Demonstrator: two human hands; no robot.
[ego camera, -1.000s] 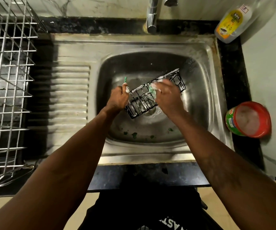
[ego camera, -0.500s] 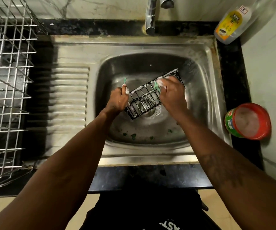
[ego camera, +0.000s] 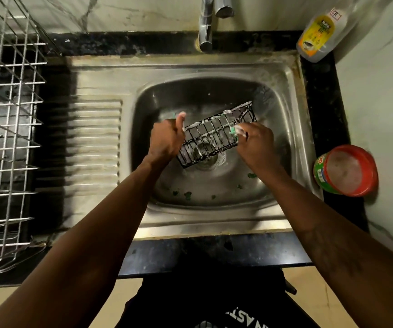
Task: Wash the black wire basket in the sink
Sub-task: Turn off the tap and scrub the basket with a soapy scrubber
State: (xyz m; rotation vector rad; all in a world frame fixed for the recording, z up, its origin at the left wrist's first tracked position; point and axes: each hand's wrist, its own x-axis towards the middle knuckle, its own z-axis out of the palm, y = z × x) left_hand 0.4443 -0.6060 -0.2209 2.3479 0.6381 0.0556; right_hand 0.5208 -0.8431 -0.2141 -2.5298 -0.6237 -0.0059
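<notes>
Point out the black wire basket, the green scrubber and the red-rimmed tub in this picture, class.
black wire basket (ego camera: 211, 138): head view, middle of its soapy wire grid.
green scrubber (ego camera: 232, 131): head view, green patch against the basket.
red-rimmed tub (ego camera: 320, 172): head view, green label on its side.

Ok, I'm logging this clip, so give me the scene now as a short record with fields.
washed item: black wire basket, soapy, tilted inside the sink
left hand: grips the basket's left end
right hand: holds a green scrubber against the basket
right counter: red-rimmed tub, yellow-labelled bottle
left: wire rack
</notes>
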